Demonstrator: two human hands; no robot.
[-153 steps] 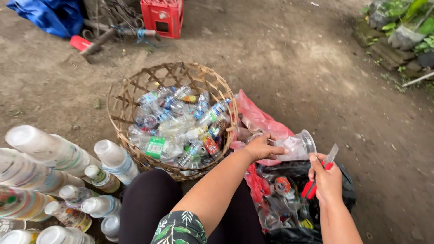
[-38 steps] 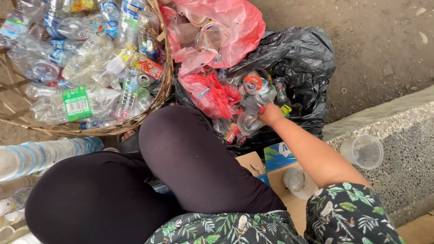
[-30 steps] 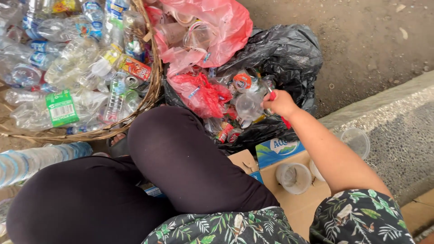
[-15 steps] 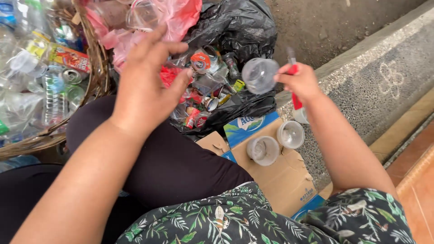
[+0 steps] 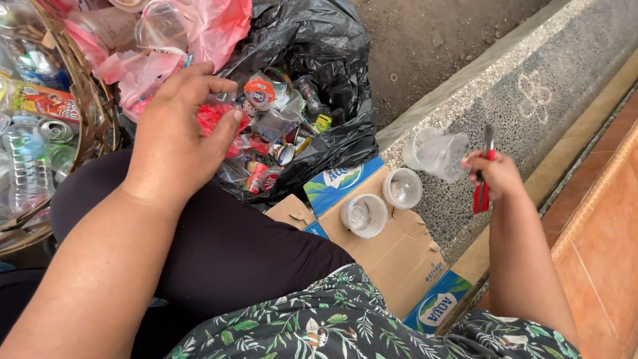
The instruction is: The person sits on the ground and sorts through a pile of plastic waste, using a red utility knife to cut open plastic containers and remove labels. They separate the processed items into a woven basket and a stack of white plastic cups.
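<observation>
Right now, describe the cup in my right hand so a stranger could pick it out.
Find the grey stone curb right of the cardboard. Over its edge the right hand holds a clear plastic cup beside a red cutter. Unlike the two cups standing on the cardboard, it is tipped and held up.

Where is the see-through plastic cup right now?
The clear plastic cup is in the right hand, on the right of the head view, above the grey kerb.

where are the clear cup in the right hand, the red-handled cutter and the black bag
clear cup (image 5: 438, 154), head view, on its crumpled side wall
red-handled cutter (image 5: 482, 194), head view, on the red handle below the fingers
black bag (image 5: 319, 40), head view, on its bare upper fold
</observation>
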